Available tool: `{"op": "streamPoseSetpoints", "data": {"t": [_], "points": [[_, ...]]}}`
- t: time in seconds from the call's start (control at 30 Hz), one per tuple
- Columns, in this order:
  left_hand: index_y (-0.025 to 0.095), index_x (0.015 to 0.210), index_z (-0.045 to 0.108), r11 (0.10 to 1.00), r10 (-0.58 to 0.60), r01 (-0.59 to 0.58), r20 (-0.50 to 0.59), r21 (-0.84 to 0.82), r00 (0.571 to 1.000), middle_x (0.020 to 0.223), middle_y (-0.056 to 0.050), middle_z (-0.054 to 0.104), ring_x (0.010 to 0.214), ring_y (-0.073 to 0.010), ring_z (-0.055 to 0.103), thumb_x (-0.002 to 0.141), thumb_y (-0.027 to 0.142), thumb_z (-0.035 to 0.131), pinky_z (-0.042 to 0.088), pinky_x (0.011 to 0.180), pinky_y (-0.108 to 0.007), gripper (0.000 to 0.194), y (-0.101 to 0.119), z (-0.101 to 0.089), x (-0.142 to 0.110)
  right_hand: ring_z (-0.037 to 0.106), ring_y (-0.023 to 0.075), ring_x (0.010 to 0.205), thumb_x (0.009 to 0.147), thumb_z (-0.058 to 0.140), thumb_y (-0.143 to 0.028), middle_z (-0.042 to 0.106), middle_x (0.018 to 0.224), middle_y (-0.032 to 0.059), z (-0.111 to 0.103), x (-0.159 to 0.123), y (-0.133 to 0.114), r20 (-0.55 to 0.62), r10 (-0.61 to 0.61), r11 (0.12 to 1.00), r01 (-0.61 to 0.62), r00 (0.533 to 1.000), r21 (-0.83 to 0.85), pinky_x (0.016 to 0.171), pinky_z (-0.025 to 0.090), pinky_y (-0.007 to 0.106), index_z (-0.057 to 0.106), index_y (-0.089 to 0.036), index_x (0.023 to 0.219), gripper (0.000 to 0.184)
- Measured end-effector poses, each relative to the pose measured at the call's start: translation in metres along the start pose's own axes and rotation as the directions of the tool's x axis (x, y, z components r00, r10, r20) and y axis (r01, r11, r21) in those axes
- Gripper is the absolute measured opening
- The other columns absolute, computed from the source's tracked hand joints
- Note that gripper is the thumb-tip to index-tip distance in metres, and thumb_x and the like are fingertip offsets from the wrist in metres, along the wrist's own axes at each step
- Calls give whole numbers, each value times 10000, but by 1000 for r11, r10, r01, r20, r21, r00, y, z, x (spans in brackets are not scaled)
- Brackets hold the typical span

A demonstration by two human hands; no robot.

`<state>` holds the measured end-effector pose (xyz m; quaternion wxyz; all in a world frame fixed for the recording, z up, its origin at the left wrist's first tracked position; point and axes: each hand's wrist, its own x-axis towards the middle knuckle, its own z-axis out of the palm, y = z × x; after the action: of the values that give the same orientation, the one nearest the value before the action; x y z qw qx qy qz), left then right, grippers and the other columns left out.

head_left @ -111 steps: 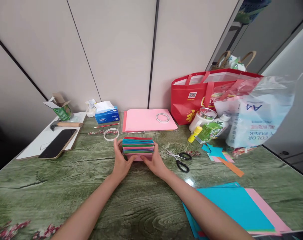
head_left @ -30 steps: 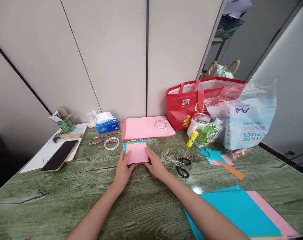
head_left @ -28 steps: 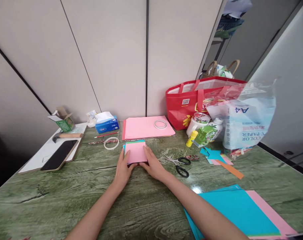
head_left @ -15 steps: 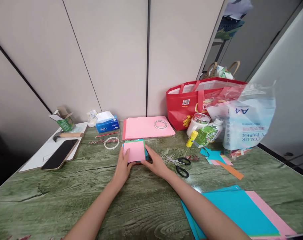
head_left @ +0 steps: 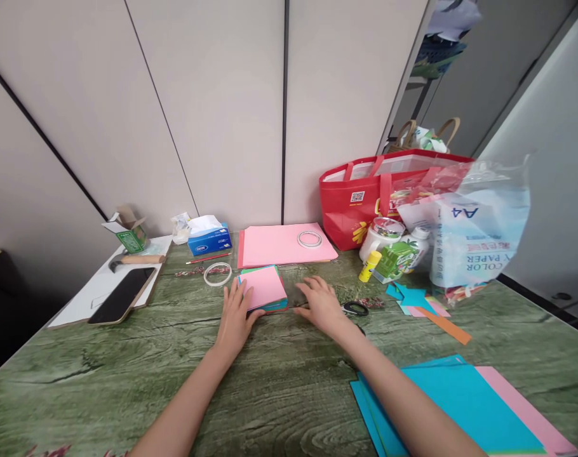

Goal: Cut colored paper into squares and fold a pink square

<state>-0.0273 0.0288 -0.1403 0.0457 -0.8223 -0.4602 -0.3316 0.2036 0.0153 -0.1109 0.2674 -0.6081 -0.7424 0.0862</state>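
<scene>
the square paper stack [head_left: 263, 287], pink sheet on top, lies on the green table [head_left: 251, 387], between the white tape roll [head_left: 217, 284] and the right hand [head_left: 322, 308]. this hand, which was holding the stack before, is now apart from it, fingers loosely spread, and covers much of the scissors [head_left: 356, 309]. the left hand [head_left: 234, 315] still holds the stack's left near corner.

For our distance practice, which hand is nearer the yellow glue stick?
Right. The right hand is closer, left of the yellow glue stick; the left hand is farther left, touching the paper stack.
</scene>
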Motion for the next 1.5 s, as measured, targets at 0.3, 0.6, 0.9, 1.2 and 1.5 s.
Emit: {"op": "streamPoseSetpoints", "data": {"t": [0.3, 0.6, 0.9, 1.2, 1.5], "points": [[180, 1177, 453, 996, -8, 6, -16, -93, 1000, 1319, -178, 394, 1245, -285, 349, 767, 214, 572, 363, 963, -466, 428, -4, 9, -5, 619, 241, 702, 646, 572, -10, 644, 697, 122, -44, 2, 51, 167, 187, 966, -150, 968, -208, 615, 418, 319, 647, -155, 651, 163], [164, 1109, 520, 991, -65, 62, -15, -116, 998, 1255, -166, 474, 1232, -296, 366, 767, 231, 572, 360, 964, -496, 352, -8, 13, 2, 403, 284, 1216, 692, 652, -222, 318, 1378, 180, 18, 9, -13, 109, -139, 986, 127, 984, 109, 941, 384, 412, 223, -192, 1364, 798], [172, 1032, 603, 987, -90, 85, -31, -137, 995, 1173, -134, 577, 1163, -265, 467, 841, 274, 443, 382, 951, -492, 270, -18, 17, 0, 410, 279, 1215, 764, 506, -62, 308, 1384, 178, 58, 18, -26, 49, -135, 978, 125, 990, 169, 966, 378, 440, 421, -167, 1254, 508], [195, 796, 648, 989, -20, -3, -156, -146, 988, 1015, -90, 641, 1092, -249, 487, 836, 191, 436, 421, 878, -487, 216, -8, -5, 7, 476, 247, 1137, 792, 536, -207, 458, 1254, 143, 37, 7, -21, -123, -153, 927, 185, 981, 327, 957, 388, 405, 598, -176, 1096, 312], [226, 829, 633, 976, 142, -163, -146, -147, 979, 1037, -66, 624, 1022, -216, 497, 841, 201, 454, 426, 866, -439, 182, 29, -32, 9, 547, 231, 1050, 696, 635, -224, 471, 1261, 109, 31, -8, -22, -155, 31, 716, 86, 987, 693, 808, 501, 359, 583, -244, 1125, 433]]}}
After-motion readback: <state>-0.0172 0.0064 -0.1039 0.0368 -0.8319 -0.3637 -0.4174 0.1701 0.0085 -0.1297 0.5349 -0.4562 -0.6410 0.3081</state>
